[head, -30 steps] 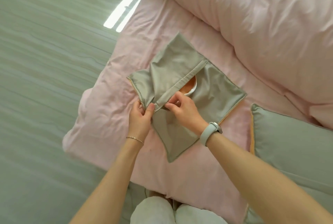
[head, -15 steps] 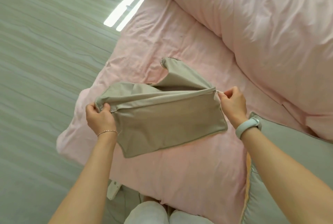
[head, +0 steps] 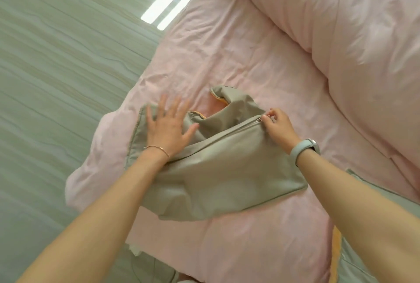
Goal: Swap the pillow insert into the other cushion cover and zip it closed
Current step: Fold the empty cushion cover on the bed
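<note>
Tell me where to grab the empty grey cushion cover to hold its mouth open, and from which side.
Take the cushion cover by the zip edge near its slack middle, coming from the left hand side. The right hand already pinches the zipper pull end, while the left lies flat on the fabric. A pinch grip on one lip there would probably part the opening.

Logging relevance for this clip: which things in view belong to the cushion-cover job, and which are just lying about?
Job:
- grey cushion cover
- its zipper pull
- left hand, right hand
- stuffed grey cushion

Lying about:
- pink duvet
- pink sheet
</note>
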`<move>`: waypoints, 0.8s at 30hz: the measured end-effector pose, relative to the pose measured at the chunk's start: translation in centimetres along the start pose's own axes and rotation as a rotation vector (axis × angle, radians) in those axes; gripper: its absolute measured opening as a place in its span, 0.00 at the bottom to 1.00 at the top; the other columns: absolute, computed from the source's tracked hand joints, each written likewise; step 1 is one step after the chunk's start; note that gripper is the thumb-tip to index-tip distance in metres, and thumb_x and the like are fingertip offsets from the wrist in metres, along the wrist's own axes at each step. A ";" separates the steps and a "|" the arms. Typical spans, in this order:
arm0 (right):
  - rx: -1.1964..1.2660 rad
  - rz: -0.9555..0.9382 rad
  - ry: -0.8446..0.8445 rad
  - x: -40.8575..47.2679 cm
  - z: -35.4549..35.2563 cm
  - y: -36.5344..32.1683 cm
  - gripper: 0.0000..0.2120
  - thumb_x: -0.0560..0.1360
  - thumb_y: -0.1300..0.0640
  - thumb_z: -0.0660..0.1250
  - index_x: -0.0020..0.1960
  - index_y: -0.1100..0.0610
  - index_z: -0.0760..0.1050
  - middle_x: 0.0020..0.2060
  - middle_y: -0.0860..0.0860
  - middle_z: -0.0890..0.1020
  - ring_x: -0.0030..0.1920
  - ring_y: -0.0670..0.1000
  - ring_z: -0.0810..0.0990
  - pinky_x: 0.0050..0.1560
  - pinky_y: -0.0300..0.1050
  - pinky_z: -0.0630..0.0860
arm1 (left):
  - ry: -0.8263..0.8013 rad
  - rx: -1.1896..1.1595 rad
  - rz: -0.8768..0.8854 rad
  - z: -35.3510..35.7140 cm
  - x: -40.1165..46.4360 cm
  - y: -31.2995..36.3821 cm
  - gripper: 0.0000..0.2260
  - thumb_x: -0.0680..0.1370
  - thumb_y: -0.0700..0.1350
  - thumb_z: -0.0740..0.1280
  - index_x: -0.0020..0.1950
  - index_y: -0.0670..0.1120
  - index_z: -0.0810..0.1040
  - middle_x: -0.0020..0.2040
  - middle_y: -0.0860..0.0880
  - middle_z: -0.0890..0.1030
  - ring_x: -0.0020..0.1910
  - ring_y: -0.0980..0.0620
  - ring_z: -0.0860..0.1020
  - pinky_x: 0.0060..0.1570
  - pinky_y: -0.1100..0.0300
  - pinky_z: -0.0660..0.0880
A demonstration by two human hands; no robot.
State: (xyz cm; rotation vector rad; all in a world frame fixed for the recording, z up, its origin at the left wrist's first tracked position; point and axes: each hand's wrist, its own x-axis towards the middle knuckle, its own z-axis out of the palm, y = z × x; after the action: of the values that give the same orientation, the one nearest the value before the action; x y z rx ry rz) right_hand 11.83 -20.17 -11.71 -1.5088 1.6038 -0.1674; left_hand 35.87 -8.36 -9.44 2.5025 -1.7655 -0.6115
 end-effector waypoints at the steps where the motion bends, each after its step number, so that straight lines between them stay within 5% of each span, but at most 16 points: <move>1: 0.010 0.022 -0.013 0.4 0.3 0.3 0.06 0.77 0.58 0.61 0.41 0.55 0.68 0.47 0.55 0.72 0.49 0.52 0.71 0.51 0.43 0.67 | -0.088 -0.048 0.086 0.5 0.4 1.5 0.32 0.75 0.65 0.54 0.76 0.57 0.50 0.77 0.53 0.51 0.76 0.50 0.45 0.70 0.42 0.43; 3: -0.035 0.062 -0.062 0.9 0.4 0.6 0.06 0.78 0.57 0.60 0.43 0.56 0.69 0.45 0.53 0.72 0.47 0.51 0.70 0.47 0.42 0.65 | -0.210 -0.150 0.164 2.0 0.4 4.4 0.37 0.73 0.68 0.57 0.75 0.58 0.43 0.77 0.53 0.47 0.75 0.52 0.47 0.71 0.43 0.43; 6: -0.132 0.065 -0.103 0.9 -0.2 0.9 0.07 0.78 0.57 0.60 0.42 0.58 0.69 0.45 0.61 0.76 0.51 0.56 0.75 0.47 0.46 0.67 | -0.163 -0.064 0.137 4.9 -0.6 5.5 0.43 0.72 0.67 0.60 0.72 0.56 0.32 0.77 0.51 0.42 0.76 0.49 0.45 0.71 0.42 0.42; 11: -0.282 0.017 0.195 -1.6 -2.1 2.0 0.04 0.77 0.56 0.62 0.44 0.54 0.67 0.58 0.50 0.74 0.62 0.52 0.69 0.60 0.50 0.61 | -0.029 -0.070 0.087 8.2 -1.2 3.3 0.47 0.69 0.61 0.69 0.72 0.56 0.36 0.76 0.39 0.53 0.74 0.36 0.52 0.70 0.41 0.48; 15: -0.285 0.156 0.188 -2.3 -2.3 3.4 0.06 0.76 0.56 0.61 0.52 0.56 0.70 0.61 0.53 0.72 0.63 0.54 0.68 0.63 0.54 0.62 | -0.198 0.013 0.104 7.4 -1.3 3.9 0.45 0.67 0.73 0.57 0.69 0.60 0.29 0.77 0.43 0.44 0.75 0.42 0.43 0.71 0.42 0.41; 17: -0.264 0.043 0.220 -1.0 -1.8 1.5 0.13 0.76 0.57 0.60 0.60 0.56 0.70 0.62 0.52 0.72 0.64 0.53 0.68 0.64 0.54 0.61 | -0.101 -0.096 0.143 5.9 -0.7 2.9 0.41 0.67 0.72 0.49 0.76 0.56 0.46 0.76 0.45 0.54 0.75 0.45 0.50 0.71 0.47 0.49; 19: -0.244 -0.198 0.184 1.4 -0.7 -1.7 0.16 0.78 0.56 0.58 0.66 0.56 0.69 0.65 0.52 0.71 0.66 0.53 0.67 0.66 0.55 0.61 | 0.192 -0.098 0.139 4.6 0.7 1.0 0.29 0.74 0.63 0.51 0.69 0.48 0.70 0.69 0.45 0.71 0.71 0.45 0.64 0.64 0.49 0.57; 20: -0.252 -0.283 0.113 2.6 0.2 -3.3 0.18 0.79 0.55 0.57 0.68 0.57 0.67 0.68 0.52 0.70 0.68 0.54 0.66 0.67 0.56 0.61 | 0.260 -0.022 0.096 3.9 1.6 -0.2 0.24 0.76 0.57 0.53 0.65 0.47 0.74 0.66 0.45 0.74 0.69 0.44 0.66 0.63 0.48 0.56; 22: -0.291 -0.335 -0.025 5.1 2.1 -6.0 0.21 0.80 0.53 0.55 0.72 0.57 0.62 0.70 0.54 0.66 0.70 0.57 0.64 0.68 0.56 0.60 | 0.147 0.096 -0.052 2.6 3.0 -2.1 0.18 0.78 0.52 0.57 0.64 0.46 0.73 0.66 0.45 0.73 0.70 0.44 0.63 0.66 0.45 0.51; 24: -0.383 -0.253 -0.114 6.8 3.7 -7.8 0.24 0.80 0.50 0.55 0.73 0.58 0.57 0.68 0.55 0.68 0.68 0.59 0.64 0.65 0.56 0.63 | -0.014 0.159 -0.130 1.7 3.6 -3.5 0.19 0.78 0.57 0.57 0.62 0.49 0.73 0.63 0.46 0.74 0.68 0.45 0.65 0.67 0.44 0.48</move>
State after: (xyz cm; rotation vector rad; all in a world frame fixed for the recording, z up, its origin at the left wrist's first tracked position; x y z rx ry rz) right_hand 20.99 -26.18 -12.28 -1.9780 1.4023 0.0913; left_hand 39.50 -9.99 -12.93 2.7423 -1.7321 -0.5145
